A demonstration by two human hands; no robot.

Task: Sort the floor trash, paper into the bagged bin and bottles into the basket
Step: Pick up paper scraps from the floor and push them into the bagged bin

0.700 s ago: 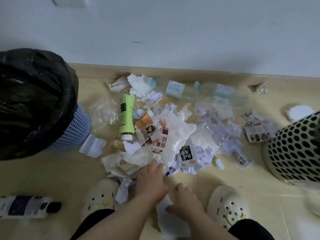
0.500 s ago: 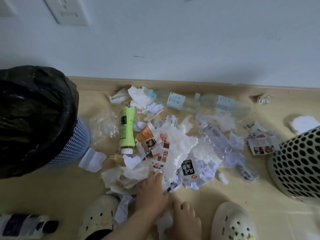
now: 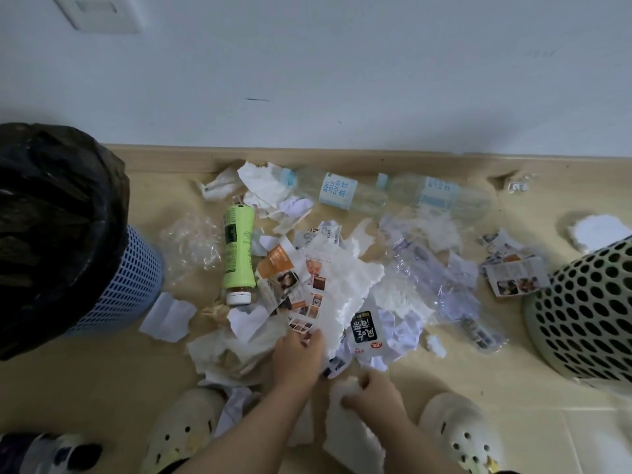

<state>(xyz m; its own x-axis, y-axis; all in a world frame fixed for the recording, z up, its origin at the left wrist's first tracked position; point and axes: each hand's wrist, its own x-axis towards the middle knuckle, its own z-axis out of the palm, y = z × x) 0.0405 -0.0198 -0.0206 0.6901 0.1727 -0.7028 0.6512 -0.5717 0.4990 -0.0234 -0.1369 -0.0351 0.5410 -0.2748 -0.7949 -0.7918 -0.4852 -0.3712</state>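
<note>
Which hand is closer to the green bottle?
Left. The left hand is on the paper pile near the green bottle; the right hand grips white paper farther away.

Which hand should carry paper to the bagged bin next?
Probably left: the left hand touches the paper heap nearer the black-bagged blue mesh bin; the right hand, farther off, grips white crumpled paper.

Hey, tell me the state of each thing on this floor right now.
Bagged bin, upright, bag-lined.
Basket, upright.
Green bottle, lying, capped.
Left clear bottle, lying, capped.
Right clear bottle, lying, capped.
Left hand, on paper pile, grip unclear.
Right hand, gripping white paper.
</note>
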